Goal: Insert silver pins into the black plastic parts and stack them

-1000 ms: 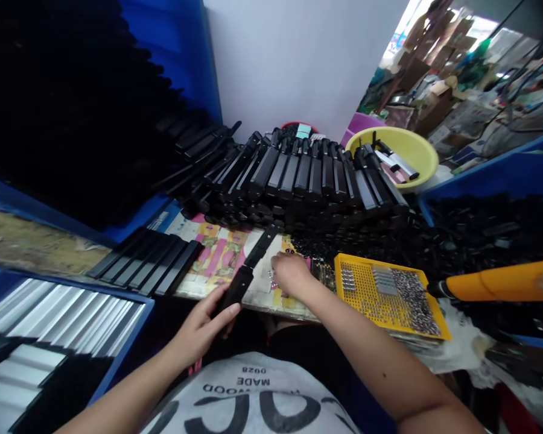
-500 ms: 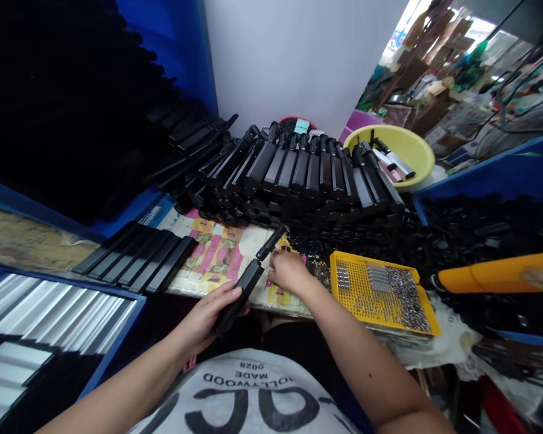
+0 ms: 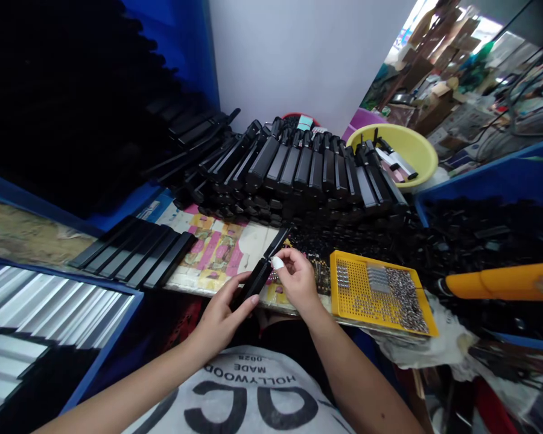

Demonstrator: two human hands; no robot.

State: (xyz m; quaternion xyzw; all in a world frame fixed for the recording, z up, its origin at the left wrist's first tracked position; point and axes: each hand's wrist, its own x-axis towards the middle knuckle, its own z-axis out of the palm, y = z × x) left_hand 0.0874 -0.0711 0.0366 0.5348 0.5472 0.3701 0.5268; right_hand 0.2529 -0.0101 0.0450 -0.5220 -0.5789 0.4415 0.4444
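Note:
My left hand (image 3: 221,319) grips a long black rectangular casing (image 3: 256,280) near its lower end, and the casing tilts up and away from me over a printed paper sheet (image 3: 217,253). My right hand (image 3: 296,280) pinches at the casing's side, and a white wrap (image 3: 277,263) covers one fingertip. Anything tiny between those fingers is hidden. Small metal parts fill much of a yellow perforated tray (image 3: 380,295) to the right of my right hand.
Rows of black casings (image 3: 298,169) are stacked behind the paper, with flat black bars (image 3: 136,253) to its left. A yellow basin (image 3: 402,150), a blue bin of black parts (image 3: 502,169), an orange tool (image 3: 502,280) and a blue tray of silver bars (image 3: 49,307) surround the bench.
My right hand has lifted from the paper to the casing. The casing has moved right and closer to that hand, and my left hand has shifted with it.

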